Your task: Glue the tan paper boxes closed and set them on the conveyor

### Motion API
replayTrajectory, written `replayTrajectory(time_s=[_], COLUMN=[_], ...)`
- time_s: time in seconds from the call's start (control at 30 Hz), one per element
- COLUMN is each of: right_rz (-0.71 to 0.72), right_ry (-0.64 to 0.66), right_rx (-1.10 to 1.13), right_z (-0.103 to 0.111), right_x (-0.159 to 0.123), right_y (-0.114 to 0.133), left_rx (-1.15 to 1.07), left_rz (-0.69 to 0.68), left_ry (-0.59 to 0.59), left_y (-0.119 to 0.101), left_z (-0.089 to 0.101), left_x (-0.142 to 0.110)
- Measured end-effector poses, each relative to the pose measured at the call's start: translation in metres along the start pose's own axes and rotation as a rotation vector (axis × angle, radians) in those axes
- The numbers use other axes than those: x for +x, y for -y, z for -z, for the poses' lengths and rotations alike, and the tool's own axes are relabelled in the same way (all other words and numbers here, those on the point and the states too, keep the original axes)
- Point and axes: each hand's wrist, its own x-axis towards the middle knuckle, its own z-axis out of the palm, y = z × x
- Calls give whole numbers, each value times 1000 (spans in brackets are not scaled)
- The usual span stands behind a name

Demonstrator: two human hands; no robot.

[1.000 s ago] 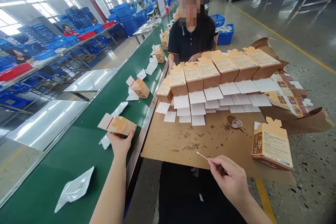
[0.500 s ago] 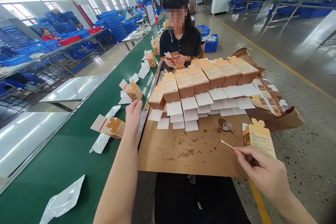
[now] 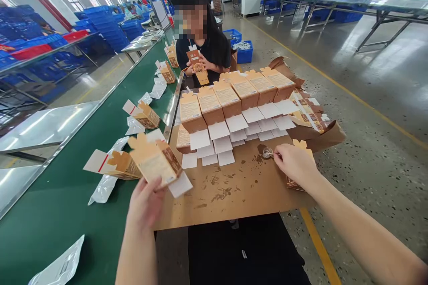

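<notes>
My left hand (image 3: 144,203) grips a brown carton box (image 3: 154,163) with its white flap hanging open, held above the left edge of the cardboard sheet (image 3: 230,187). My right hand (image 3: 294,163) is closed on a thin cotton swab whose tip reaches into a small clear glue dish (image 3: 267,152). A row of upright brown cartons (image 3: 230,97) with white flaps laid out stands at the far side of the sheet. Another carton (image 3: 117,164) lies on the green conveyor belt (image 3: 67,196) just left of my left hand.
A person in a dark polo (image 3: 200,51) sits opposite, holding a carton. More cartons and clear plastic bags (image 3: 106,185) lie along the belt. Flat carton blanks (image 3: 309,109) sit at the sheet's right. Blue crates fill shelves at left and back.
My left hand left the carton on the belt and now holds up another carton from the row. My right hand carried the swab from the sheet's front to the glue dish.
</notes>
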Motion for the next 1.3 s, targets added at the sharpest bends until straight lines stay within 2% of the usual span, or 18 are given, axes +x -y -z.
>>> replayTrajectory(time_s=[0.07, 0.13, 0.23, 0.33, 0.43, 0.53, 0.6, 0.67, 0.73, 0.87, 1.03, 1.2, 1.3], right_rz=[3, 9, 25, 108, 245, 334, 374, 396, 396, 345, 236, 154, 167], right_ry=[25, 36, 31, -97, -214, -172, -162, -157, -162, -207, -281, -297, -300], right_rx=[-18, -24, -26, 112, 374, 510, 514, 508, 510, 521, 620, 663, 711], right_z=[-3, 0, 12, 12, -19, -75, -109, -132, -141, -128, -92, -74, -74], right_x=[10, 16, 10, -19, -59, -88, -95, -95, -92, -90, -105, -121, -123], right_y=[-2, -5, -9, 6, 51, 108, 137, 153, 154, 135, 110, 108, 109], left_rx=[-28, -30, 4, 45, 62, 87, 111, 130, 138, 167, 429, 601, 679], left_rz=[95, 155, 173, 142, 67, 24, 15, 6, -4, -77, -170, -225, -236], left_ry=[53, 99, 132, 138, 103, 74, 68, 68, 74, 53, -13, -84, -101], left_y=[23, 41, 53, 58, 67, 81, 88, 90, 89, 85, 82, 85, 85], left_z=[0, -8, -23, -31, -33, -33, -31, -30, -31, -37, -44, -56, -52], left_x=[-29, -46, -53, -53, -55, -55, -54, -55, -58, -73, -96, -114, -108])
